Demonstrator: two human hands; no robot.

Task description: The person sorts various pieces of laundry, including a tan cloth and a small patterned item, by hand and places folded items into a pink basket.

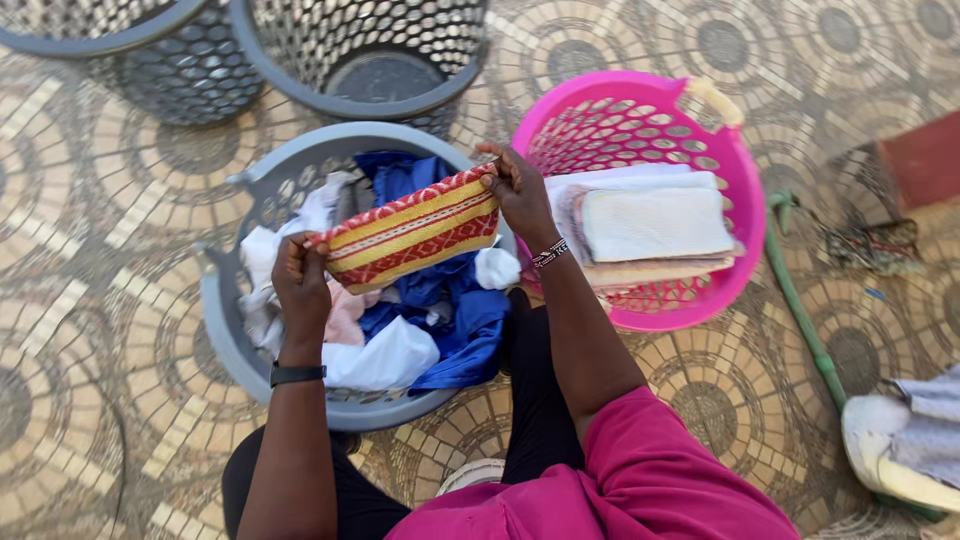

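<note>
I hold a folded red, yellow and white patterned cloth [415, 233] stretched between both hands above a grey laundry basket [222, 330]. My left hand [301, 283] pinches its lower left end; a black band sits on that wrist. My right hand [518, 190] grips its upper right end and wears a beaded bracelet. Under the cloth the grey basket holds a loose heap of blue and white clothes [440, 310]. To the right, a pink basket [720, 160] holds a neat stack of folded white and beige cloths [655, 225].
Two more grey perforated baskets [365, 60] [150, 60] stand at the top. A green hose [800, 310] runs over the patterned paving at right. A crumpled patterned rag [870, 245] and a pale cloth bundle [915, 440] lie at far right.
</note>
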